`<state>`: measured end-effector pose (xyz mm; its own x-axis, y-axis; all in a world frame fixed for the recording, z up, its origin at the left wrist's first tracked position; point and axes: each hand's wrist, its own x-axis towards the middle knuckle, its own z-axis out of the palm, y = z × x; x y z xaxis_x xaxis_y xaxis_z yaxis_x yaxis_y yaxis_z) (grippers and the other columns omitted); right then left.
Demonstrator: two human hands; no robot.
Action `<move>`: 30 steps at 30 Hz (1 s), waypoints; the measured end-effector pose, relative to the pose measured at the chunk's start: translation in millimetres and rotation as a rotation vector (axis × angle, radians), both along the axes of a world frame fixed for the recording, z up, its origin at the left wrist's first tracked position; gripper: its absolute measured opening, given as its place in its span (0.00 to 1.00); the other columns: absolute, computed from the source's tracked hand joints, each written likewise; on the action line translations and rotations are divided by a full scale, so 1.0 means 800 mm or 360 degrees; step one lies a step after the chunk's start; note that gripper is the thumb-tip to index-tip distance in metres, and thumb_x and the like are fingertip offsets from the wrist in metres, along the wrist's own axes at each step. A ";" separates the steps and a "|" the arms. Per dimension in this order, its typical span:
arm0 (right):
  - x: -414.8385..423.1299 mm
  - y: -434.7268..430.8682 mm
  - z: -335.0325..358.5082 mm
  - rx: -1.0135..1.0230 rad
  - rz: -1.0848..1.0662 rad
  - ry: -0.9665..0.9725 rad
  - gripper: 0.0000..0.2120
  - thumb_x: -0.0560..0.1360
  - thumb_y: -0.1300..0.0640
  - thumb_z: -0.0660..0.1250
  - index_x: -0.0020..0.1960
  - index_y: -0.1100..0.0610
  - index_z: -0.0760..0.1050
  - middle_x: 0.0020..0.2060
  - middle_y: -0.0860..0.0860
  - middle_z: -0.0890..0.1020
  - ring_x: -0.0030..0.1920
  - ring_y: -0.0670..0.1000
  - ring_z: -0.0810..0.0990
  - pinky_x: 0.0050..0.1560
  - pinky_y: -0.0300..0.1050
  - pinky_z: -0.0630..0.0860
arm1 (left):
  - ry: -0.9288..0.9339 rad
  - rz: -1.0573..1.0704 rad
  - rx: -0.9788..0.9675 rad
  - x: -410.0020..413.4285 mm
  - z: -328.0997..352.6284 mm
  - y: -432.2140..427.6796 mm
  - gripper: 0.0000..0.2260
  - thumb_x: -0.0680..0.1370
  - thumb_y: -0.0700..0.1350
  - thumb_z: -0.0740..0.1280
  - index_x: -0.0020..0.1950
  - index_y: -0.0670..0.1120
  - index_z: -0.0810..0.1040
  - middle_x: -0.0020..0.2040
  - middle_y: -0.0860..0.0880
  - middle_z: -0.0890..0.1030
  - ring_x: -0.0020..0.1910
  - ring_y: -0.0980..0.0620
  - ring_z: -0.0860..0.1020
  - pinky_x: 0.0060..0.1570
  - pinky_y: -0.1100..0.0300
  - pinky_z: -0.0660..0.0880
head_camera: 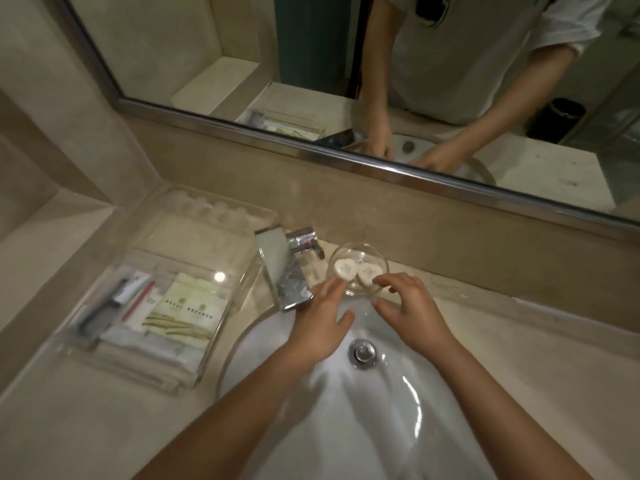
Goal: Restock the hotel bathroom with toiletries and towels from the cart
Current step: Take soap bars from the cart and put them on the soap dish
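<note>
Glass dish (356,259) with two round soaps (344,269) stands at the worktop's (519,341) back edge, just right of the tap (287,271). Your left grip (322,317) is wide, straight fingers touching its rim. Your right grip (408,306) curls at the rim; whether it holds cannot be told.

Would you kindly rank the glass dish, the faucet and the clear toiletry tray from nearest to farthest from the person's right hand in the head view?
1. glass dish: at the fingers of the right hand, behind the basin.
2. faucet: left of the dish, past the left hand.
3. clear toiletry tray: far left on the counter.
</note>
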<state>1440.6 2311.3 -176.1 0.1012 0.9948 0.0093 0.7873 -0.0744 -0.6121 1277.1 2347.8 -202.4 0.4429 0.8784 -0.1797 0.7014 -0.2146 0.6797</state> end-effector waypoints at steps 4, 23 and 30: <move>-0.034 -0.037 0.015 -0.0096 0.0083 0.0079 0.11 0.73 0.58 0.68 0.56 0.54 0.77 0.48 0.46 0.77 0.48 0.48 0.76 0.48 0.40 0.69 | 0.0021 -0.0222 -0.0236 -0.055 0.031 -0.035 0.16 0.78 0.49 0.62 0.65 0.48 0.72 0.65 0.50 0.75 0.63 0.52 0.72 0.62 0.60 0.67; -0.338 -0.026 0.008 0.0014 0.0607 -0.0915 0.15 0.58 0.48 0.77 0.39 0.54 0.80 0.34 0.51 0.80 0.33 0.54 0.78 0.28 0.42 0.70 | -0.0906 0.1536 -0.0860 -0.372 0.031 -0.090 0.16 0.76 0.42 0.65 0.64 0.46 0.71 0.61 0.40 0.77 0.45 0.51 0.75 0.48 0.59 0.72; -0.392 -0.006 -0.015 -0.0027 0.0763 -0.1017 0.15 0.55 0.50 0.79 0.34 0.56 0.78 0.30 0.53 0.79 0.31 0.56 0.78 0.27 0.45 0.73 | -0.1280 0.1662 -0.1019 -0.382 0.033 -0.072 0.22 0.79 0.40 0.60 0.72 0.44 0.61 0.68 0.45 0.69 0.63 0.50 0.71 0.55 0.58 0.67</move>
<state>1126.8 2306.1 -188.1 -0.3577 0.9291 -0.0942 0.9338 0.3562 -0.0337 971.7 2290.1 -176.0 -0.1634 0.7231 -0.6711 -0.2608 0.6244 0.7363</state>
